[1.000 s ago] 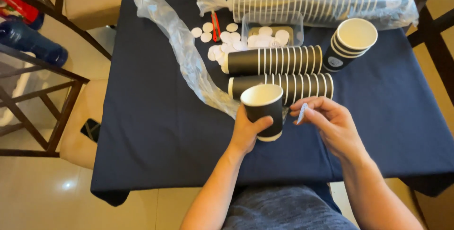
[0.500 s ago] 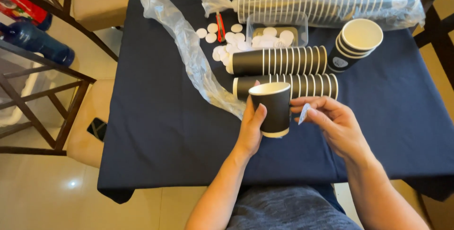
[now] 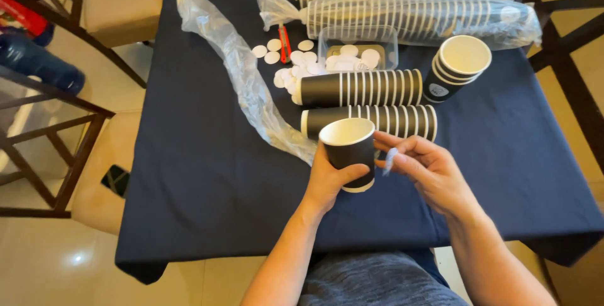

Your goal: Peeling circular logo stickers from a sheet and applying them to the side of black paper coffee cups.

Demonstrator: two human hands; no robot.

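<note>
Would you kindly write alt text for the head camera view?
The left hand holds a black paper cup upright over a navy tablecloth while the right hand pinches a small white sticker beside it. Sleeved cup stacks lie behind.

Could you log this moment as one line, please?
left hand: holds black paper cup | right hand: pinches small white sticker beside cup

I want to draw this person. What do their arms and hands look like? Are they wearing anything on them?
Both arms are bare, with no sleeves showing on the forearms. The left hand and the right hand wear no gloves, and I can see no rings, watch or bracelets on them. The fingernails look short and plain. Below the arms you can see a grey, heathered top.
</note>
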